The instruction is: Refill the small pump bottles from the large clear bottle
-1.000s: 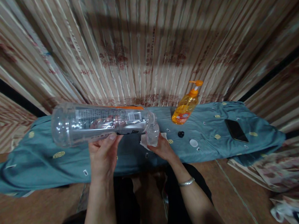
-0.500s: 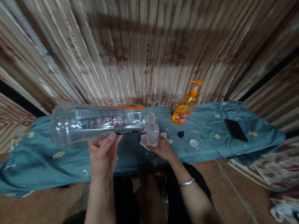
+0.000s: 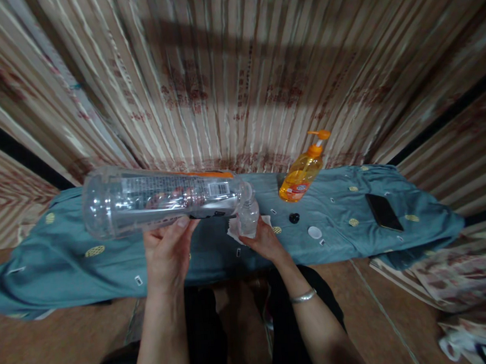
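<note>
A large clear bottle (image 3: 161,200) with a printed label lies nearly level in the air, its mouth pointing right. My left hand (image 3: 168,248) grips it from below. My right hand (image 3: 264,241) is closed around a small clear bottle (image 3: 248,217), held upright with its top against the large bottle's mouth. Any liquid passing between them is too faint to tell. Under the small bottle is a white tissue (image 3: 233,230). A black cap (image 3: 294,218) and a white round lid (image 3: 314,232) lie to the right.
An orange pump bottle (image 3: 299,183) stands behind the caps. A dark phone (image 3: 384,212) lies at the right on the blue-green cloth (image 3: 107,269) covering the table. Striped curtains (image 3: 235,66) hang close behind the table and at both sides.
</note>
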Demonstrator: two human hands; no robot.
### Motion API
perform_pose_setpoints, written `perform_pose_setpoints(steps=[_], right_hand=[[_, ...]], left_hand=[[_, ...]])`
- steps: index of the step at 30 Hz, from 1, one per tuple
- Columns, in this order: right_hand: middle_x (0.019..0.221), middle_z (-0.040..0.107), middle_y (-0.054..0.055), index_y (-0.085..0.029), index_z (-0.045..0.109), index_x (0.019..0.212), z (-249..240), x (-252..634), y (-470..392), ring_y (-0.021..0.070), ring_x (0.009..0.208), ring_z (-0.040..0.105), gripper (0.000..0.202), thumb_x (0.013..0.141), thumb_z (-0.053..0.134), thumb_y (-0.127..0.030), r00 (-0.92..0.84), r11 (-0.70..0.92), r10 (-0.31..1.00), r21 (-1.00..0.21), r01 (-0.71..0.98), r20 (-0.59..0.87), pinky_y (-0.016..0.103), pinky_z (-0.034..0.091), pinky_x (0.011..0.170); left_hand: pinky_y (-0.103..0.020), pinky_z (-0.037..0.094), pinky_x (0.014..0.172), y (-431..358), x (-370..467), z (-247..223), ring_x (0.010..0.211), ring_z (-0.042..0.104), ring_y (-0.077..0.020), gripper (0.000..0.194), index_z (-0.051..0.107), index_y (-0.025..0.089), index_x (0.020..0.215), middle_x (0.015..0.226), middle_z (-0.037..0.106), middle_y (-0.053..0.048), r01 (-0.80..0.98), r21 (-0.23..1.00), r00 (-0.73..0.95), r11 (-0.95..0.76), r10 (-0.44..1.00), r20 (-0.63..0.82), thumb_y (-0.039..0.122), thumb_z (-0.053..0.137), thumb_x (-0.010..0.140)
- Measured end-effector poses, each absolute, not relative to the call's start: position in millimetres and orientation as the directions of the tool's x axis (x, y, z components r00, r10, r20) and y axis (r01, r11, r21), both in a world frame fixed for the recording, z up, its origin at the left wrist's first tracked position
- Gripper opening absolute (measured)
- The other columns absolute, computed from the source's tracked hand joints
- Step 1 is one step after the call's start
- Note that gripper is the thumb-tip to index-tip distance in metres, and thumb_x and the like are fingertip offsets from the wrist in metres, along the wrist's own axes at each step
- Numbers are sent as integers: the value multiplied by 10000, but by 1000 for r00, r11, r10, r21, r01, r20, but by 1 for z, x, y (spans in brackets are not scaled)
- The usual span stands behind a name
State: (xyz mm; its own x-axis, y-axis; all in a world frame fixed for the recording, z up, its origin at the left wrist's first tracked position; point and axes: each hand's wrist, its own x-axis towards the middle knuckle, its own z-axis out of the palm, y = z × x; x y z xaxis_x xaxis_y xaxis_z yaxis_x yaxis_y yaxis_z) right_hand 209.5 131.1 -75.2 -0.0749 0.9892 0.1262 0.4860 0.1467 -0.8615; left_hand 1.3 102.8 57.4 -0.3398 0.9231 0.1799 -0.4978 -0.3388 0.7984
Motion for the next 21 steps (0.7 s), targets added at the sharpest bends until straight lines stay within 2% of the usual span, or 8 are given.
perform_pose_setpoints(steps=[8,16,21], right_hand=[[1336,780,156,-170,565,1478,-75,210,132,354,1250,755,726,798,819,-200,-75,129,992,-850,511,106,500,599,1085],[1378,765,145,-192,563,1489,-78,212,132,349,1286,740,726,808,812,-213,-88,151,988,-847,509,123,525,577,1122],[1368,778,134,-202,577,1473,-77,211,132,329,1255,759,698,817,814,-215,-94,149,988,-870,471,119,508,573,1133]], left_hand=[[-525,628,1009,103,1,58,1209,748,-355,676,762,317,1121,1042,821,-48,-494,801,-347,-338,921,175,349,1061,516],[-557,609,1038,105,1,55,1201,758,-366,691,755,294,1189,1155,822,-93,-503,783,-356,-366,913,198,325,1036,559],[-565,608,1037,105,1,55,1207,756,-378,665,768,280,1168,1124,827,-95,-511,781,-351,-360,916,193,324,1031,559]])
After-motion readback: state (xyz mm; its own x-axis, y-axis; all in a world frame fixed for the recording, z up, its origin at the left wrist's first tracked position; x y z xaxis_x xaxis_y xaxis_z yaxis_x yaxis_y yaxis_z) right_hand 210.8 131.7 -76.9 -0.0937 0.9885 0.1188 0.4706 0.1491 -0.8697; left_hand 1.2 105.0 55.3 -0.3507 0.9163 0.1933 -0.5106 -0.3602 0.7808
